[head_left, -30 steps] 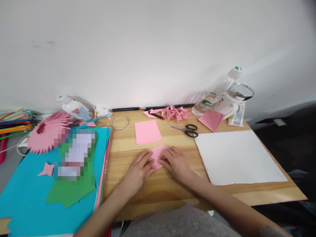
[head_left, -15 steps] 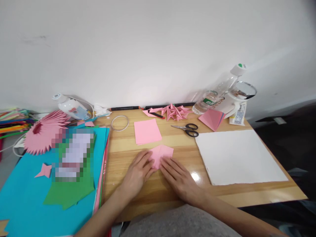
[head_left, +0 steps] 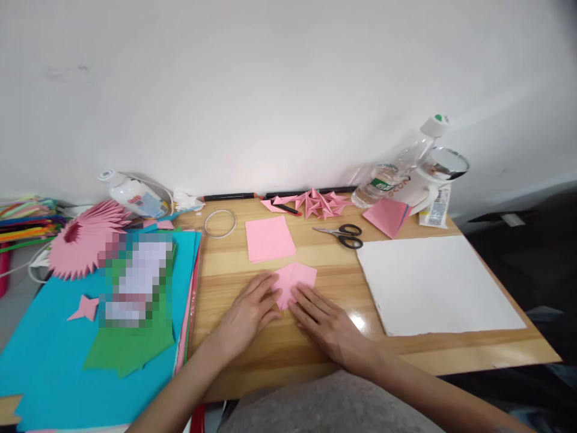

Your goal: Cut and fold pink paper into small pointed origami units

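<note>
Nearest, both hands rest on a folded pink paper (head_left: 295,275) lying on the counter (head_left: 270,367). The right hand (head_left: 331,322) is flattened, fingers extended along the paper's near right part; the left hand (head_left: 250,310) curves over its left edge. Whether the left thumb pinches underneath, I cannot tell. This looks like creasing: the left should anchor lightly while the right presses from the middle outward, edges kept aligned so the fold stays sharp. Just beyond, the pink square sheets (head_left: 270,239) and scissors (head_left: 345,236) lie clear of the fingers; best keep the work there. Compared with a second ago, the right fingers have straightened from a curled grip, uncovering the paper's far right corner; the scissors and square sheets beyond stay put.
</note>
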`<control>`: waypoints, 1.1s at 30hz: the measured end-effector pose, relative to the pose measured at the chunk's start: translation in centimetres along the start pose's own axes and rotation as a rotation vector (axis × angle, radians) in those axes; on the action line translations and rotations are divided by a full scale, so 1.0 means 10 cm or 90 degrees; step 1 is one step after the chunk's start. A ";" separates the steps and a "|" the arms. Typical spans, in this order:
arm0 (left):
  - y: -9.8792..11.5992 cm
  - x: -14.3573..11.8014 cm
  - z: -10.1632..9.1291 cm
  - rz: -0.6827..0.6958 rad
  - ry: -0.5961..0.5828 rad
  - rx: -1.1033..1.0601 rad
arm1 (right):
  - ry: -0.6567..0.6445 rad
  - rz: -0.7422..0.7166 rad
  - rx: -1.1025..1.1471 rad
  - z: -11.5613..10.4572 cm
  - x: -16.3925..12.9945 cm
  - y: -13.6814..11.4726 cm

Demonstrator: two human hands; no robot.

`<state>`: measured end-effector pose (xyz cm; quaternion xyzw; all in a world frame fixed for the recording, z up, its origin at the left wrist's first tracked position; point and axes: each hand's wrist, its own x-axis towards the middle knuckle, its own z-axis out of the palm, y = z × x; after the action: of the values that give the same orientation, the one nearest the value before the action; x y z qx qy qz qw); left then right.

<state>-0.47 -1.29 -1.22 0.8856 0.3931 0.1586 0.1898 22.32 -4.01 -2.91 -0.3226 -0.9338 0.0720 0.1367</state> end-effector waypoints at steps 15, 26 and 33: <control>0.06 0.05 0.13 -0.006 0.141 -0.013 | 0.004 -0.009 -0.014 -0.06 0.03 -0.02; 0.08 0.07 0.16 -0.003 0.167 -0.008 | 0.003 -0.015 -0.025 -0.06 0.04 -0.02; 0.08 0.07 0.15 -0.003 0.166 -0.006 | 0.013 -0.007 -0.026 -0.05 0.04 -0.03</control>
<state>1.15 -1.55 -2.05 0.8557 0.4157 0.2736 0.1416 22.03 -3.99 -2.25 -0.3209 -0.9354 0.0491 0.1400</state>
